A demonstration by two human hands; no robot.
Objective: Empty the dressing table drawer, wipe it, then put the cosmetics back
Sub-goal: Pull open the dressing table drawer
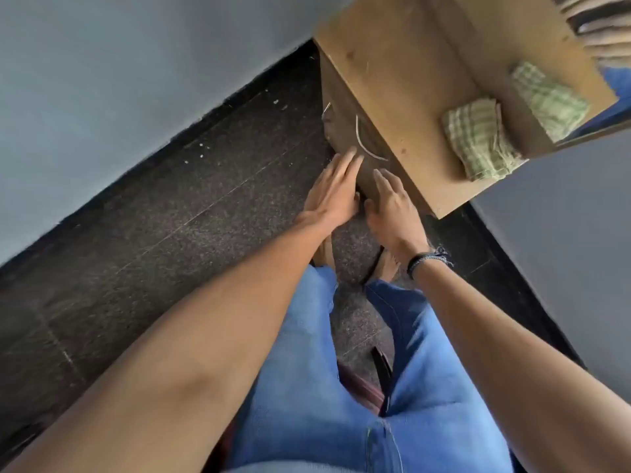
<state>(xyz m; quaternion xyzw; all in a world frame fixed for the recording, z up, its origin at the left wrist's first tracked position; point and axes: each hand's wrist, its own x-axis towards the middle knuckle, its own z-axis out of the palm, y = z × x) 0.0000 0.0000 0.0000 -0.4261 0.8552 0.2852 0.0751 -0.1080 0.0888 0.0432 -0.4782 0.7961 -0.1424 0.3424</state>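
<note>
The dressing table's dark wooden drawer front [345,131] faces me, pushed in, with a curved metal handle [365,141] on it. My left hand [333,189] lies flat against the drawer front just below the handle, fingers straight. Beside it, my right hand [392,203] also presses the front with straight fingers, a dark bracelet on its wrist. A folded green checked cloth [478,141] lies on the light wooden tabletop [392,56]. No cosmetics are visible.
A mirror [553,63] stands at the back of the tabletop and reflects the cloth. Grey walls flank the table on both sides. Dark speckled floor tiles [170,216] stretch to the left. I sit on a chair, my jeans-clad legs below.
</note>
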